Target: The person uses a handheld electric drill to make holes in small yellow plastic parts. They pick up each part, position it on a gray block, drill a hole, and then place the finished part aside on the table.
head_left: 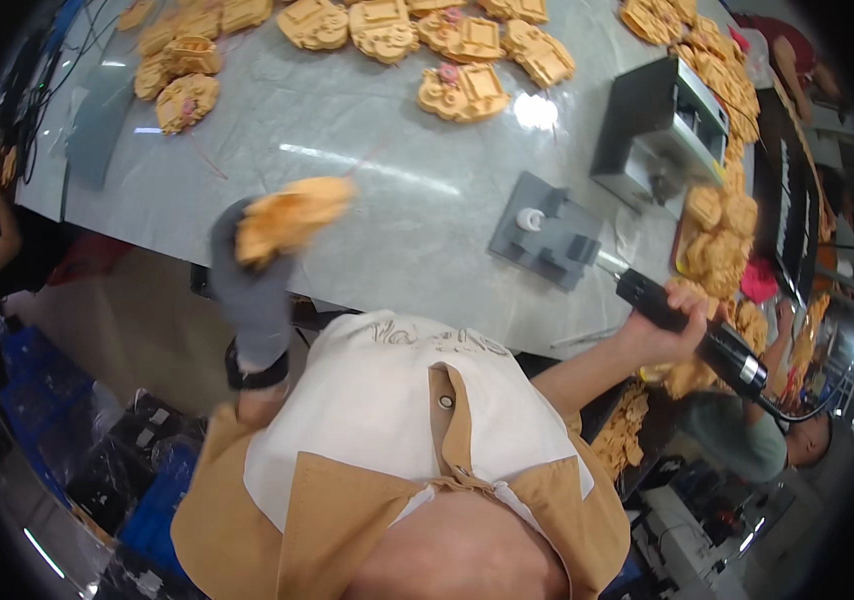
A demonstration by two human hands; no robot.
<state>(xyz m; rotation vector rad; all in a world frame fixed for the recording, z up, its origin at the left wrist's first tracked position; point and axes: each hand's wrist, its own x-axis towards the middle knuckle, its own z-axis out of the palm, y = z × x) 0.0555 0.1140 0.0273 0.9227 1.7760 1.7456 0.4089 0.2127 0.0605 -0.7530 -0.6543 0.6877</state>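
My left hand (237, 240), in a grey glove, is raised at the table's near left side, closed on a tan plastic housing (297, 212). Both are smeared by motion, so the housing's details do not show. My right hand (685, 325) is wrapped round a black electric screwdriver (732, 358) with a cord at its rear end. Its thin bit points left, close to the right edge of a grey fixture block (572, 240). On that block sits a small white round piece (530, 218).
A dark box-shaped machine with a metal front (637, 115) stands behind the fixture. Several tan housings (462, 92) lie along the far side of the grey table (377, 225), and more are heaped at right (717, 245). Other people work at both sides. Blue crates (42, 375) stand at lower left.
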